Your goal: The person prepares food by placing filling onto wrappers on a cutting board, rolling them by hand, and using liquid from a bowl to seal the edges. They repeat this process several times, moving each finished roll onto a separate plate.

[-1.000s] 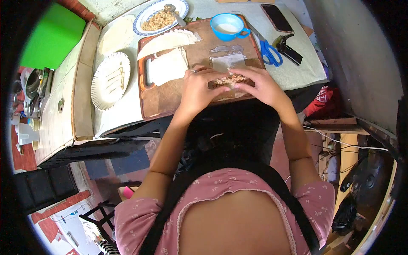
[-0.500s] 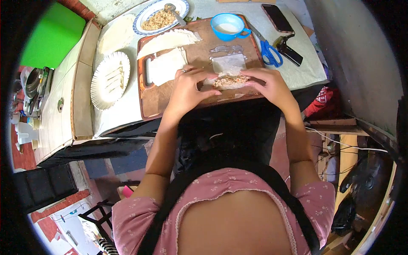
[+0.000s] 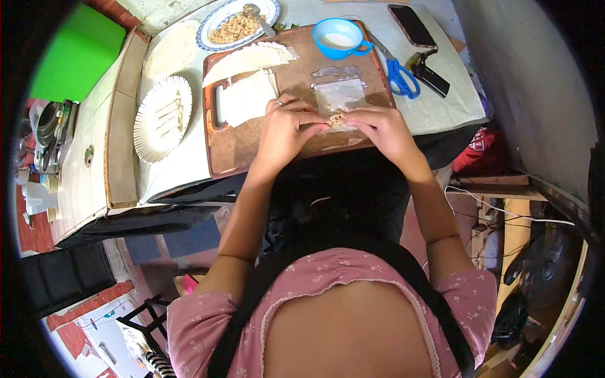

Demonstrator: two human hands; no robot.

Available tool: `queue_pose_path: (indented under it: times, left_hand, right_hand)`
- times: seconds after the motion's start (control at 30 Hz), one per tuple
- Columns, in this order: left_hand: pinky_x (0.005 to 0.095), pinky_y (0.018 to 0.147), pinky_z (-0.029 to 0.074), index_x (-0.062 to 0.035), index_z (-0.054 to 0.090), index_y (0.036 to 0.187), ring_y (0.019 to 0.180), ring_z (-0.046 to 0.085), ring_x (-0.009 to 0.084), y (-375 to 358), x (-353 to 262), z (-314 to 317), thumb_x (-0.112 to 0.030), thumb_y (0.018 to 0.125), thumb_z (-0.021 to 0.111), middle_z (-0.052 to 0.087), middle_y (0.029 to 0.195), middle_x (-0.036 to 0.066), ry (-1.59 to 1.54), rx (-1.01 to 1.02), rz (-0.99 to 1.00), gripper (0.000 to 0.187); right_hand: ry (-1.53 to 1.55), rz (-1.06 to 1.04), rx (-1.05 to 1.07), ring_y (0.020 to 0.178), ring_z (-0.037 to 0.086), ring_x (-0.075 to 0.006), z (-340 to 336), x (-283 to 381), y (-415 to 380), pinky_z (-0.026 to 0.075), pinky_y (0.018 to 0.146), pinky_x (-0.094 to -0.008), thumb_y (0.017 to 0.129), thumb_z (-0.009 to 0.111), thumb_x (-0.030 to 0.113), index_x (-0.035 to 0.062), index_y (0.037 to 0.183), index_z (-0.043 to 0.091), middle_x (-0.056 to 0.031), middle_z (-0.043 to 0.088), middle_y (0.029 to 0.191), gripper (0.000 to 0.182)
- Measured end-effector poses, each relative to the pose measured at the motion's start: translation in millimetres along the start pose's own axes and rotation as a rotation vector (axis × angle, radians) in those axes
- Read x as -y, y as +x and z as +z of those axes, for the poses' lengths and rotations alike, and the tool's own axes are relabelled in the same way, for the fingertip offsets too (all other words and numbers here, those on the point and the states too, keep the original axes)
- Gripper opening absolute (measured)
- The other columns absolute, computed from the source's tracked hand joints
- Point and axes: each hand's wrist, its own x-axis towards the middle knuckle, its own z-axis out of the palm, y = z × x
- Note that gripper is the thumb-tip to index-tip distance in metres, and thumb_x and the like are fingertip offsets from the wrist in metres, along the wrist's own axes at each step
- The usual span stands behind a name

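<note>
On the brown wooden cutting board [image 3: 296, 69], a thin white spring roll wrapper [image 3: 340, 94] lies near the front right. Across its near part sits a small heap of chopped filling [image 3: 336, 119], partly covered by my fingers. My left hand [image 3: 283, 129] is closed, thumb and fingers pinching the wrapper's left side by the filling. From the other side my right hand [image 3: 387, 131] pinches the wrapper in the same way. The fingertips of both hands nearly meet over the filling. To the left lies a stack of cut wrappers [image 3: 249, 101], with folded wrapper sheets [image 3: 252, 62] behind it.
A blue cup of white liquid [image 3: 340, 41] stands at the board's back right, near blue-handled scissors [image 3: 402, 79] and a phone [image 3: 413, 26]. A plate of filling with a spoon [image 3: 236, 28] is at the back. Left is a white fluted plate [image 3: 162, 120] holding several thin rolls.
My hands have moved closer together over the filling, so less of it shows. The near part of the wrapper is gathered more tightly between my fingers.
</note>
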Motion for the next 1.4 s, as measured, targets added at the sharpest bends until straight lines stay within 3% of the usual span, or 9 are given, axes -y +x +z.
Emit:
queue_pose_path:
  times: [0.2,0.27,0.47,0.6,0.9,0.97,1.3,1.4]
  left_hand:
    - [0.0401,0.086,0.043,-0.0156,0.079,0.088,0.094,0.064,0.0242,2.6,-2.9,6.9,-0.029,0.072,0.082,0.073,0.087,0.002,-0.175,-0.072,-0.06,0.021]
    - [0.0398,0.087,0.043,-0.016,0.079,0.088,0.096,0.065,0.024,3.5,-5.0,20.0,-0.029,0.072,0.082,0.074,0.087,0.003,-0.17,-0.108,-0.029,0.021]
    - [0.0391,0.09,0.041,-0.0175,0.079,0.089,0.097,0.065,0.0233,4.4,-15.5,32.9,-0.028,0.075,0.08,0.074,0.088,0.003,-0.058,-0.106,-0.063,0.017]
    - [0.0392,0.089,0.04,-0.0186,0.079,0.089,0.098,0.065,0.0232,6.6,-20.8,30.1,-0.028,0.076,0.079,0.074,0.086,0.003,-0.078,-0.182,-0.058,0.016]
    - [0.0414,0.09,0.04,-0.0197,0.079,0.09,0.098,0.065,0.0252,8.6,-25.3,35.7,-0.027,0.078,0.078,0.075,0.088,0.003,-0.038,-0.09,-0.088,0.014]
    - [0.0415,0.09,0.04,-0.0189,0.079,0.089,0.097,0.066,0.0262,8.9,-19.7,34.0,-0.026,0.078,0.078,0.074,0.086,0.004,-0.151,-0.12,-0.102,0.013]
    - [0.0414,0.09,0.04,-0.017,0.079,0.086,0.098,0.065,0.0266,5.9,-21.3,37.1,-0.025,0.078,0.079,0.075,0.084,0.003,-0.121,-0.129,-0.141,0.012]
    - [0.0409,0.089,0.04,-0.0169,0.079,0.085,0.098,0.064,0.0261,7.7,-19.4,32.3,-0.024,0.078,0.079,0.074,0.084,0.003,-0.147,-0.135,-0.126,0.011]
  right_hand:
    - [0.024,0.029,-0.023,0.098,0.069,-0.0346,-22.4,8.9,2.3,0.054,0.086,-0.0381,0.086,0.069,0.009,0.0006,0.109,0.071,-0.019,0.071,0.107,0.024]
    - [0.033,0.082,0.026,0.099,0.069,-0.0348,-25.2,7.9,1.3,0.054,0.087,-0.0381,0.086,0.069,0.009,0.0005,0.108,0.071,-0.0191,0.071,0.107,0.023]
    - [-0.002,-0.033,0.004,0.1,0.069,-0.0344,-16.1,-15.4,-4.7,0.052,0.089,-0.0363,0.088,0.068,0.009,0.0003,0.108,0.071,-0.0185,0.071,0.108,0.022]
    - [0.083,0.076,-0.017,0.1,0.069,-0.0327,-25.9,-8.5,-5.0,0.052,0.088,-0.0355,0.089,0.067,0.009,0.0006,0.11,0.071,-0.0184,0.071,0.108,0.023]
    - [0.001,0.026,-0.024,0.102,0.067,-0.0332,-14.1,6.1,-3.3,0.052,0.089,-0.0376,0.085,0.073,0.018,0.0016,0.113,0.069,-0.0171,0.07,0.112,0.033]
    - [-0.068,0.023,-0.02,0.103,0.067,-0.0339,-7.1,4.0,-3.4,0.052,0.088,-0.0386,0.084,0.074,0.018,0.0025,0.113,0.069,-0.0163,0.069,0.112,0.033]
    - [-0.094,-0.091,-0.022,0.099,0.068,-0.0328,-10.5,-12.0,-2.7,0.054,0.084,-0.0383,0.087,0.068,0.01,0.0036,0.11,0.072,-0.0155,0.071,0.108,0.025]
    - [0.038,-0.013,-0.031,0.099,0.069,-0.0326,-21.9,-5.2,-3.7,0.054,0.084,-0.0371,0.088,0.066,0.009,0.0032,0.111,0.072,-0.0168,0.071,0.108,0.024]
